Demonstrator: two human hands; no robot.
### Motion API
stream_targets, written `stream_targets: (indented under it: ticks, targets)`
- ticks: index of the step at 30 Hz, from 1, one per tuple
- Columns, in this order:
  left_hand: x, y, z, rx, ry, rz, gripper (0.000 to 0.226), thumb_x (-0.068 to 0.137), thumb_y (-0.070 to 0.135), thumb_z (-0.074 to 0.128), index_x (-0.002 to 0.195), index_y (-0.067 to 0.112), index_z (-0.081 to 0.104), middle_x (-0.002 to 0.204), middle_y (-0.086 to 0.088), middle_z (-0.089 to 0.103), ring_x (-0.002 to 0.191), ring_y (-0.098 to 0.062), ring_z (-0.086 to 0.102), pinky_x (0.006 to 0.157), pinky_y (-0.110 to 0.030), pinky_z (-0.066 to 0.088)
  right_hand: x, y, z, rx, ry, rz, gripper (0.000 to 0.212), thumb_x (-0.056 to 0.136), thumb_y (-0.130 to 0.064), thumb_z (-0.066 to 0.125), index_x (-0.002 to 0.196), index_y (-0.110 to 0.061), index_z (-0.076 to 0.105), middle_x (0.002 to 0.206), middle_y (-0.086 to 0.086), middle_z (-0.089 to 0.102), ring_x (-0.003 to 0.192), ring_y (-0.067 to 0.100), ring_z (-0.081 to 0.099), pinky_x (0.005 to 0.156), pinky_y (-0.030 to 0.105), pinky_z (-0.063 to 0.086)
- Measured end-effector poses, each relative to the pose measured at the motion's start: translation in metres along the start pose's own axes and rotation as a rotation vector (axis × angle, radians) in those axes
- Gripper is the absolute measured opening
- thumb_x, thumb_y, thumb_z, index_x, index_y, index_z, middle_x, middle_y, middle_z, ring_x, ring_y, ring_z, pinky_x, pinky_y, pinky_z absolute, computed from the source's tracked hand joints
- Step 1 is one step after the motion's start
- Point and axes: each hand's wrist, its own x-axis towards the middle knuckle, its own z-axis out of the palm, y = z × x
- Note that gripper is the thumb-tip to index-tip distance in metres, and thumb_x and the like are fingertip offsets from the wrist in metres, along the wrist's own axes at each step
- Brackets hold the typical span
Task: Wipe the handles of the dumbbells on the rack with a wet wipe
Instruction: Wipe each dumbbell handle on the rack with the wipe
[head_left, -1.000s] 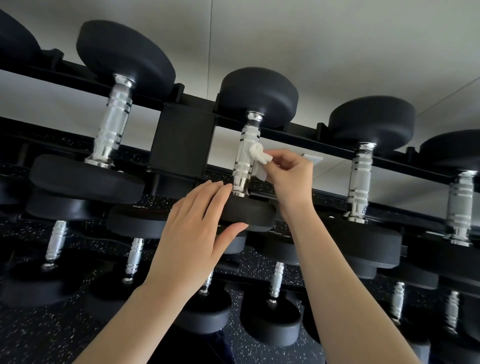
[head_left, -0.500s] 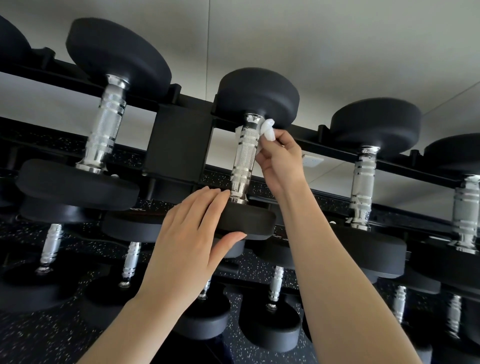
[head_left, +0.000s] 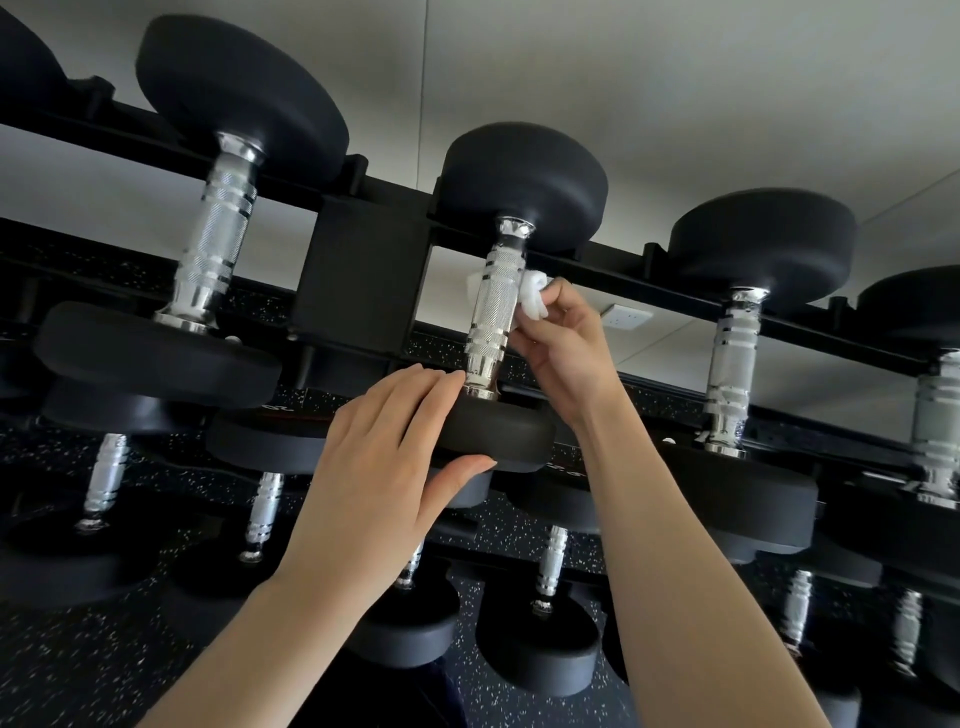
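A black dumbbell with a knurled chrome handle (head_left: 493, 306) lies on the top tier of the black rack (head_left: 358, 280), in the middle of the view. My right hand (head_left: 563, 348) pinches a crumpled white wet wipe (head_left: 535, 296) against the right side of that handle; a bit of wipe shows at the handle's left side too. My left hand (head_left: 379, 467) rests on the dumbbell's near black head (head_left: 498, 436), fingers laid over its top and thumb under its rim.
More dumbbells sit on the top tier: one at the left (head_left: 218, 228), two at the right (head_left: 737, 343). Lower tiers hold several smaller dumbbells (head_left: 550, 566). A pale wall with a socket plate (head_left: 628, 314) stands behind; the floor is black and speckled.
My right hand slid the wipe from mid-handle up to the top, then back down a little toward the middle. My left hand stayed on the near head.
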Motion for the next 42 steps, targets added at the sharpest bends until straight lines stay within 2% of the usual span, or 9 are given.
stream_targets:
  ticks: [6,13,20,25,28,31,34,38,42]
  targets:
    - [0.001,0.0,-0.001,-0.013,-0.006,-0.011,0.063,0.097,0.055,0.031,0.134,0.008,0.05,0.129,-0.007,0.055,0.123,-0.025,0.049,0.097,-0.039,0.04,-0.017,0.004,-0.002,-0.208,-0.01,-0.024,0.026,0.084,0.012,0.055,0.069,-0.009,0.048,0.077,0.004,0.065,0.073,0.015,0.064,0.074,0.031,0.056]
    - [0.002,-0.001,0.001,0.01,0.034,0.013,0.06,0.097,0.053,0.033,0.132,0.007,0.051,0.125,-0.008,0.057,0.12,-0.025,0.049,0.095,-0.035,0.036,-0.037,-0.004,-0.004,-0.288,-0.113,0.089,0.028,0.084,0.017,0.051,0.072,-0.007,0.042,0.057,0.0,0.064,0.051,0.006,0.059,0.045,0.011,0.041]
    - [0.001,0.0,0.0,0.003,0.04,0.009,0.062,0.096,0.053,0.034,0.133,0.006,0.052,0.124,-0.008,0.057,0.119,-0.025,0.048,0.095,-0.035,0.035,-0.04,-0.007,-0.013,-0.469,-0.194,0.129,0.02,0.085,0.013,0.055,0.075,-0.003,0.048,0.069,-0.003,0.071,0.066,0.006,0.064,0.06,0.017,0.051]
    - [0.001,0.0,0.001,-0.002,0.048,0.009,0.061,0.096,0.054,0.033,0.132,0.007,0.052,0.123,-0.008,0.057,0.118,-0.025,0.05,0.094,-0.036,0.037,-0.048,-0.014,-0.009,-0.578,-0.147,0.011,0.021,0.081,0.012,0.06,0.072,-0.006,0.056,0.076,0.008,0.069,0.071,0.012,0.066,0.069,0.02,0.051]
    - [0.001,0.0,0.001,-0.03,0.05,-0.004,0.061,0.096,0.055,0.034,0.133,0.009,0.05,0.124,-0.006,0.056,0.119,-0.022,0.048,0.094,-0.037,0.039,-0.052,-0.022,0.0,-0.597,-0.092,-0.034,0.016,0.08,0.01,0.064,0.08,-0.006,0.065,0.081,0.012,0.067,0.072,0.01,0.066,0.067,0.016,0.051]
    - [0.0,0.0,0.002,-0.148,0.055,-0.078,0.066,0.092,0.058,0.039,0.134,0.009,0.049,0.127,-0.004,0.054,0.12,-0.018,0.045,0.099,-0.031,0.033,-0.05,-0.028,0.006,-0.757,-0.107,-0.093,0.019,0.076,0.002,0.071,0.08,-0.016,0.07,0.084,0.014,0.067,0.071,0.014,0.063,0.065,0.021,0.051]
    - [-0.003,0.002,0.003,-0.253,0.056,-0.157,0.067,0.089,0.061,0.043,0.133,0.011,0.048,0.131,-0.001,0.051,0.122,-0.014,0.044,0.102,-0.026,0.03,-0.045,-0.036,0.011,-0.99,-0.17,-0.148,0.021,0.074,-0.006,0.076,0.078,-0.026,0.071,0.074,-0.002,0.064,0.058,0.001,0.049,0.057,0.016,0.038]
    - [-0.004,0.002,0.001,-0.278,0.079,-0.162,0.066,0.087,0.061,0.044,0.129,0.011,0.051,0.128,0.0,0.052,0.12,-0.012,0.045,0.1,-0.024,0.033,-0.037,-0.046,0.024,-1.218,-0.292,-0.187,0.011,0.073,-0.012,0.078,0.082,-0.016,0.075,0.068,-0.013,0.056,0.058,0.004,0.043,0.057,0.014,0.032]
    - [-0.003,0.001,0.001,-0.308,0.106,-0.147,0.063,0.087,0.061,0.046,0.126,0.012,0.054,0.125,0.0,0.054,0.117,-0.011,0.045,0.098,-0.025,0.032,-0.035,-0.049,0.038,-1.372,-0.388,-0.172,0.01,0.076,-0.015,0.076,0.086,-0.014,0.077,0.069,-0.007,0.057,0.06,0.006,0.043,0.061,0.018,0.033]
